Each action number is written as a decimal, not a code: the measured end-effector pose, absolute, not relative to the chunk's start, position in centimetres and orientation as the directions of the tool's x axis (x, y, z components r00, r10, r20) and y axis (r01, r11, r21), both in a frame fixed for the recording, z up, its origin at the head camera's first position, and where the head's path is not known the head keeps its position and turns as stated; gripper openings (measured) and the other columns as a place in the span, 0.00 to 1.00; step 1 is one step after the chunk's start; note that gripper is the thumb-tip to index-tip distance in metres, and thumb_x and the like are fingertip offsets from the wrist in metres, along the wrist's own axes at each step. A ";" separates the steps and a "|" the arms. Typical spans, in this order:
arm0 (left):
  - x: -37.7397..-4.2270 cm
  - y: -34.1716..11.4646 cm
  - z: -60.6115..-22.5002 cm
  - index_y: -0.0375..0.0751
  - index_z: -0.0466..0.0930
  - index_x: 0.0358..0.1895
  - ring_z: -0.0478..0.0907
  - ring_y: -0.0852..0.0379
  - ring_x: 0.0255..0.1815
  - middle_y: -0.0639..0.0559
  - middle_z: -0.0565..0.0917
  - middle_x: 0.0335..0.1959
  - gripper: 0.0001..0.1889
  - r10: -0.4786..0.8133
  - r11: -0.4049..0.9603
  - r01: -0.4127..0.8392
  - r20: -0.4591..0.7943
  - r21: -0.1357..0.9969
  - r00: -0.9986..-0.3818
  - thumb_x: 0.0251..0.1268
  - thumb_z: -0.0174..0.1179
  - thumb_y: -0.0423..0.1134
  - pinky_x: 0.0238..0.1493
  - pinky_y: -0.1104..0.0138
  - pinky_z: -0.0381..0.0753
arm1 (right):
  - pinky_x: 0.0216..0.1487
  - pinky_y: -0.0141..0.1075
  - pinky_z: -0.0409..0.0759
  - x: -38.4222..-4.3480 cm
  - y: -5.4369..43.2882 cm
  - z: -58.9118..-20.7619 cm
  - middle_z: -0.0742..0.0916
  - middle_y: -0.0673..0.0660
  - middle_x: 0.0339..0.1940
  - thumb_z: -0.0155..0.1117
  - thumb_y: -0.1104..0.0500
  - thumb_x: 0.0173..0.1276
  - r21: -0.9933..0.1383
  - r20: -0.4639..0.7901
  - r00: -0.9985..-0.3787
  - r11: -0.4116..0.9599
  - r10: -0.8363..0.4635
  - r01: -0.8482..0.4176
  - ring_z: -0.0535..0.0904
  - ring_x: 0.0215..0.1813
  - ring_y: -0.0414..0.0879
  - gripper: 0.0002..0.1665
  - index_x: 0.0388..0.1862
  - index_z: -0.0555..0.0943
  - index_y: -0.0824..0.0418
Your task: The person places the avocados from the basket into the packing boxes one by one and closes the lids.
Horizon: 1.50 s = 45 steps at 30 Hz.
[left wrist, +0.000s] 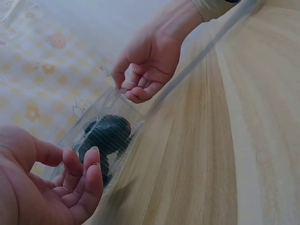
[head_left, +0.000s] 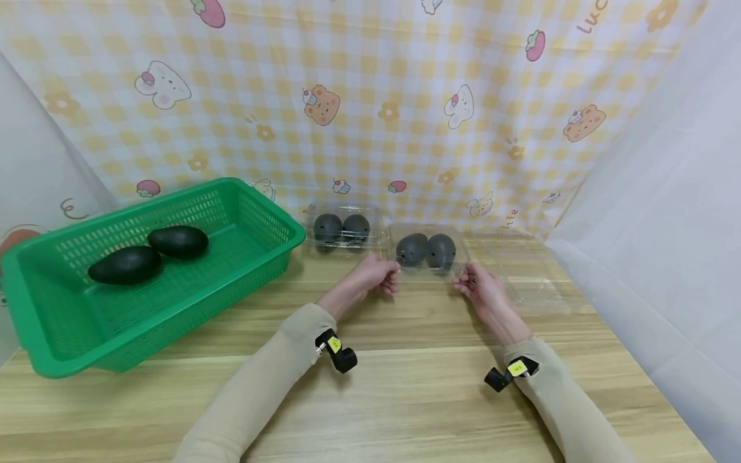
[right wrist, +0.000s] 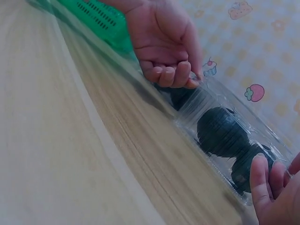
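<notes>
In the head view, the middle box (head_left: 421, 273), a clear one, is set on the table (head_left: 405, 411) in front of the cloth (head_left: 370, 148); two dark avocados (head_left: 412, 249) are held side by side in it. Its front left corner is pinched by the left hand (head_left: 379, 272), its front right corner by the right hand (head_left: 480, 286). Just to its left, a similar pair is contained in the left box (head_left: 344, 248). Beyond the right hand, the faint outline of the right box (head_left: 535, 290) is seen on the table. Two loose avocados are laid in the green basket (head_left: 237, 241), at the far left. A black camera (head_left: 344, 360) is worn at each cuff.

In the left wrist view, the avocados are seen through the ribbed wall of the middle box. Its far corner is gripped between the right thumb and forefinger; the near end is partly hidden by the curled left fingers.

In the right wrist view, the left hand's pinch is shown at the opposite corner, and the near end is held by the right hand, which is partly cut off by the edge.
</notes>
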<state>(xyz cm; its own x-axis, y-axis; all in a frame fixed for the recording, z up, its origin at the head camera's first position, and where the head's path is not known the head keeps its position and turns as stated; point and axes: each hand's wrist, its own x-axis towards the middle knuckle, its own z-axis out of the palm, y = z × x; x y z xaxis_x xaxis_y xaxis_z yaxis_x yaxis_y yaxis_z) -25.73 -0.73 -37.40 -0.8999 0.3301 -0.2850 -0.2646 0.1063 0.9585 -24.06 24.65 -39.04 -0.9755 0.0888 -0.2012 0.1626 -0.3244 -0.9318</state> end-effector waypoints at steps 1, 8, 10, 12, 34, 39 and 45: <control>-25.8 -0.7 -37.5 0.18 0.77 0.47 0.78 0.60 0.18 0.50 0.76 0.21 0.14 0.324 0.102 -0.266 -0.284 0.959 -0.902 0.77 0.52 0.32 0.25 0.72 0.82 | 0.38 0.31 0.83 -24.2 24.6 -39.0 0.77 0.53 0.26 0.45 0.66 0.79 -0.931 -0.203 -0.975 -0.326 0.093 0.163 0.81 0.31 0.44 0.13 0.31 0.73 0.65; -26.3 -0.5 -37.6 0.21 0.77 0.42 0.80 0.59 0.19 0.49 0.76 0.22 0.13 0.290 0.059 -0.273 -0.278 0.960 -0.916 0.77 0.50 0.33 0.25 0.72 0.80 | 0.36 0.31 0.83 -25.0 24.2 -39.2 0.77 0.53 0.24 0.47 0.67 0.77 -0.922 -0.222 -0.964 -0.352 0.144 0.159 0.82 0.28 0.44 0.12 0.32 0.73 0.65; -26.4 -0.4 -37.6 0.23 0.77 0.39 0.79 0.59 0.19 0.48 0.76 0.22 0.13 0.278 0.047 -0.278 -0.280 0.959 -0.919 0.77 0.50 0.32 0.24 0.73 0.80 | 0.36 0.30 0.83 -25.3 24.1 -39.2 0.77 0.53 0.25 0.47 0.66 0.77 -0.921 -0.228 -0.961 -0.354 0.155 0.161 0.82 0.28 0.44 0.09 0.35 0.72 0.66; -26.6 -0.3 -37.7 0.26 0.76 0.35 0.79 0.60 0.19 0.49 0.76 0.22 0.13 0.268 0.032 -0.283 -0.281 0.959 -0.922 0.77 0.50 0.32 0.24 0.73 0.80 | 0.35 0.30 0.83 -25.7 24.0 -39.2 0.77 0.53 0.25 0.46 0.67 0.77 -0.918 -0.230 -0.960 -0.362 0.157 0.161 0.82 0.28 0.43 0.08 0.37 0.71 0.67; -27.6 0.8 -38.3 0.37 0.70 0.21 0.79 0.60 0.17 0.50 0.74 0.20 0.19 0.144 -0.151 -0.291 -0.270 0.945 -0.952 0.78 0.49 0.34 0.23 0.74 0.81 | 0.34 0.31 0.84 -27.6 23.4 -39.1 0.79 0.53 0.22 0.49 0.65 0.76 -0.914 -0.245 -0.948 -0.373 0.202 0.156 0.82 0.27 0.43 0.13 0.29 0.73 0.64; -27.8 0.9 -38.5 0.39 0.69 0.20 0.79 0.59 0.17 0.49 0.73 0.20 0.20 0.118 -0.175 -0.287 -0.269 0.942 -0.956 0.77 0.49 0.34 0.22 0.75 0.80 | 0.35 0.31 0.84 -28.1 23.4 -39.0 0.79 0.53 0.24 0.49 0.65 0.77 -0.909 -0.259 -0.945 -0.380 0.198 0.170 0.82 0.28 0.43 0.10 0.33 0.72 0.66; -28.1 1.0 -38.6 0.39 0.69 0.20 0.79 0.59 0.17 0.50 0.73 0.19 0.20 0.091 -0.221 -0.287 -0.273 0.932 -0.958 0.78 0.51 0.36 0.22 0.75 0.80 | 0.36 0.31 0.84 -28.6 23.2 -39.0 0.79 0.54 0.27 0.49 0.65 0.78 -0.911 -0.261 -0.945 -0.375 0.198 0.173 0.81 0.28 0.44 0.07 0.38 0.71 0.67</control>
<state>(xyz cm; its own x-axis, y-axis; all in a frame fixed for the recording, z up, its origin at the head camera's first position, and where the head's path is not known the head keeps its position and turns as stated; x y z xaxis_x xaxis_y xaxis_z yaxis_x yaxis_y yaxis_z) -28.08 1.04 -38.58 -0.9576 0.0910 -0.2733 -0.2870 -0.2206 0.9322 -28.62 23.21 -38.99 -0.9447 0.1980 -0.2613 0.1731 -0.3754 -0.9106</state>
